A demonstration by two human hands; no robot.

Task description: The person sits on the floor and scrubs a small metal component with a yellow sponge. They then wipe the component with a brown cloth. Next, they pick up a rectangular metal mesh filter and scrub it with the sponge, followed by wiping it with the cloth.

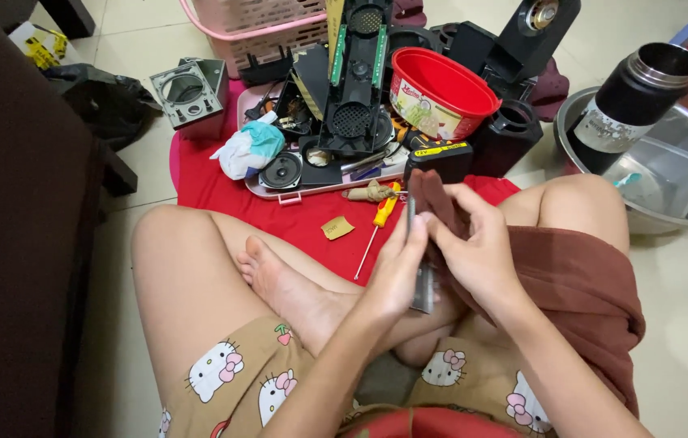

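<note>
I sit cross-legged on the floor. My left hand [397, 272] grips a thin grey metal strip [422, 292] that stands upright between my knees. My right hand [478, 243] presses a dark brown cloth [433, 199] against the strip's upper part; the cloth trails over my right thigh [595, 284]. Both hands meet over my lap, just in front of a red cloth mat [295, 223].
On the mat lie a yellow-handled screwdriver [380, 215], a pink tray [336, 185] of dismantled black speaker parts, a round speaker [282, 170] and a red tub [440, 93]. A steel basin [668, 154] with a black flask [632, 101] stands right; a pink basket [255, 24] behind.
</note>
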